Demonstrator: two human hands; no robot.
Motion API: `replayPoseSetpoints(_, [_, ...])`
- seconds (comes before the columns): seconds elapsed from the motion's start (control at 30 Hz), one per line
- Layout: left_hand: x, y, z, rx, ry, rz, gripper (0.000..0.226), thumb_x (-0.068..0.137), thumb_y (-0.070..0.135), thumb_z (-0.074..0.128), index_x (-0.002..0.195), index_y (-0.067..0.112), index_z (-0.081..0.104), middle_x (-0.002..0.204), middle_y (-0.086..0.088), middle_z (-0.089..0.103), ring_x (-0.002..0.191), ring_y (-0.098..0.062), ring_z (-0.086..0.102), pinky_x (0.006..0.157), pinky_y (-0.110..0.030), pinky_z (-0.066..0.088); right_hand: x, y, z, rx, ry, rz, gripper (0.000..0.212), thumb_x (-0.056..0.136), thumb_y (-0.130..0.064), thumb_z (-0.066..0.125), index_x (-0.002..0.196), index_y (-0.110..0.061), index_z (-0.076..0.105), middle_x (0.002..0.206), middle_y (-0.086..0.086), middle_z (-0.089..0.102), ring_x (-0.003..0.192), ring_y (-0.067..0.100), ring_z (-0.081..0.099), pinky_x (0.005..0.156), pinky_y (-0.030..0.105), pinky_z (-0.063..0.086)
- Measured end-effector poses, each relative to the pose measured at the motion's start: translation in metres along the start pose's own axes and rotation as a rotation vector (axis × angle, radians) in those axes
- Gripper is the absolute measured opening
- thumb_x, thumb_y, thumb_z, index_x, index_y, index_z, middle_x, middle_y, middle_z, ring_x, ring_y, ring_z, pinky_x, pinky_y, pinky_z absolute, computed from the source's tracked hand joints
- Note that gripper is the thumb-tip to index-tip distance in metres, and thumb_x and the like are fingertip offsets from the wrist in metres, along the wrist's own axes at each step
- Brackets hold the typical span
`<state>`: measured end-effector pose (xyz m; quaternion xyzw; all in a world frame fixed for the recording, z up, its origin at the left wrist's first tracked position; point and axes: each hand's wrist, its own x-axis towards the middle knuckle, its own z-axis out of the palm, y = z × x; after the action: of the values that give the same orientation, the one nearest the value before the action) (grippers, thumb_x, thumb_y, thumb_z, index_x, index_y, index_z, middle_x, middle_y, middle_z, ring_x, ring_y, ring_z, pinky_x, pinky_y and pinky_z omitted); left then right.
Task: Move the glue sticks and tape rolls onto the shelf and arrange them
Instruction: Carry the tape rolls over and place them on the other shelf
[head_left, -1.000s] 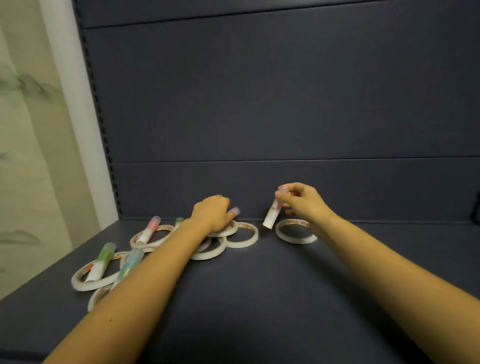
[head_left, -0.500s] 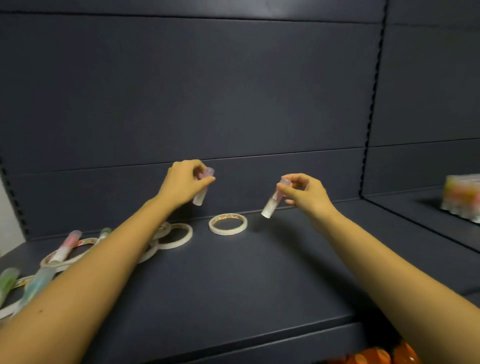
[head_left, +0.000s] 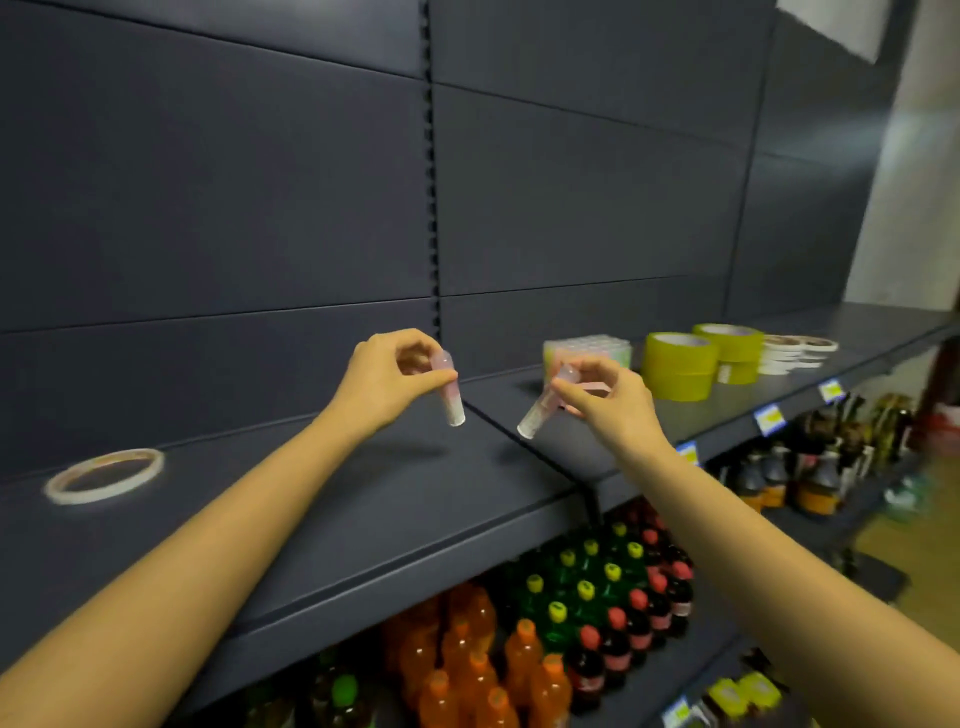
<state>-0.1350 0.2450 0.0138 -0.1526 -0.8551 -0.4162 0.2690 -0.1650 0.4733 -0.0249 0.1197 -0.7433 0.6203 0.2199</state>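
My left grip (head_left: 387, 376) is clamped on a pink glue stick (head_left: 452, 400), thumb and fingertips pinching it near the cap end so that the tube hangs almost upright below my fingers, clear of the shelf (head_left: 363, 499). My right grip (head_left: 615, 402) is clamped on a second glue stick (head_left: 540, 408) in the same way, pinched at its upper end, with the tube slanting down and to the left. The two sticks are near each other but apart, both in the air above the seam where two shelf boards meet.

Just behind my right grip a block of glue sticks (head_left: 587, 349) stands on the shelf. To its right are two wide yellow-green tape rolls (head_left: 678, 366), one in front of the other, and beyond them low stacks of thin white tape rolls (head_left: 789, 353). Far off to my left a single thin tape ring (head_left: 104, 475) lies flat on the shelf, well apart from both grips. Drink bottles (head_left: 571, 597) fill the shelf below.
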Motion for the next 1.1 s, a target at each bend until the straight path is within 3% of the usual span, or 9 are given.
replayPoseSetpoints(0.1, [0.006, 0.024, 0.057, -0.012, -0.013, 0.035, 0.007, 0.078, 0.009, 0.07, 0.083, 0.006, 0.066, 0.079, 0.008, 0.068, 0.068, -0.021, 0.059, 0.06, -0.012, 0.045, 0.003, 0.021, -0.059, -0.051, 0.051, -0.021, 0.015, 0.081, -0.007, 0.07, 0.093, -0.014, 0.064, 0.085, 0.002, 0.064, 0.075, 0.016, 0.06, 0.078, 0.033, 0.052])
replayPoseSetpoints(0.2, [0.016, 0.041, 0.104, -0.009, -0.01, 0.052, 0.01, 0.078, 0.01, 0.071, 0.086, 0.006, 0.066, 0.083, 0.001, 0.067, 0.064, -0.017, 0.05, 0.059, -0.014, 0.042, 0.011, 0.037, -0.108, -0.089, 0.07, -0.039, 0.016, 0.081, -0.008, 0.071, 0.094, -0.015, 0.066, 0.086, 0.0, 0.064, 0.079, 0.013, 0.058, 0.068, 0.015, 0.047])
replayPoseSetpoints(0.3, [0.027, 0.05, 0.139, 0.022, -0.012, 0.054, 0.013, 0.078, 0.012, 0.072, 0.089, 0.009, 0.066, 0.087, -0.003, 0.068, 0.066, -0.016, 0.052, 0.062, -0.019, 0.042, 0.019, 0.053, -0.141, -0.099, 0.075, -0.008, 0.016, 0.082, -0.009, 0.07, 0.096, -0.016, 0.066, 0.094, 0.004, 0.066, 0.085, 0.016, 0.059, 0.073, 0.025, 0.046])
replayPoseSetpoints(0.43, [0.043, 0.052, 0.171, 0.06, 0.011, 0.045, 0.017, 0.077, 0.015, 0.073, 0.092, 0.013, 0.066, 0.083, 0.001, 0.066, 0.066, -0.013, 0.053, 0.068, -0.026, 0.046, 0.029, 0.073, -0.165, -0.126, 0.082, -0.034, 0.019, 0.082, -0.01, 0.07, 0.098, -0.019, 0.065, 0.093, 0.001, 0.065, 0.085, 0.013, 0.059, 0.069, 0.016, 0.044])
replayPoseSetpoints(0.6, [0.061, 0.042, 0.193, 0.132, 0.076, 0.057, 0.018, 0.077, 0.017, 0.073, 0.091, 0.019, 0.063, 0.087, 0.001, 0.067, 0.063, -0.012, 0.054, 0.073, -0.038, 0.053, 0.061, 0.085, -0.179, -0.161, 0.051, -0.094, 0.02, 0.082, -0.008, 0.07, 0.098, -0.019, 0.064, 0.093, -0.004, 0.066, 0.076, 0.004, 0.059, 0.073, 0.021, 0.048])
replayPoseSetpoints(0.77, [0.081, 0.024, 0.205, 0.243, 0.142, 0.036, 0.02, 0.076, 0.024, 0.075, 0.091, 0.022, 0.063, 0.083, 0.007, 0.068, 0.062, -0.013, 0.057, 0.07, -0.034, 0.053, 0.109, 0.104, -0.174, -0.108, 0.015, -0.142, 0.021, 0.08, -0.004, 0.07, 0.095, -0.017, 0.063, 0.087, -0.004, 0.064, 0.074, 0.01, 0.059, 0.058, 0.003, 0.044])
replayPoseSetpoints(1.1, [0.101, 0.013, 0.214, 0.357, 0.138, -0.037, 0.024, 0.075, 0.028, 0.076, 0.092, 0.021, 0.061, 0.079, 0.016, 0.064, 0.059, -0.007, 0.055, 0.069, -0.035, 0.053, 0.177, 0.138, -0.15, -0.114, -0.102, -0.201, 0.022, 0.081, -0.007, 0.07, 0.097, -0.02, 0.063, 0.087, -0.006, 0.065, 0.074, 0.011, 0.06, 0.064, 0.006, 0.046])
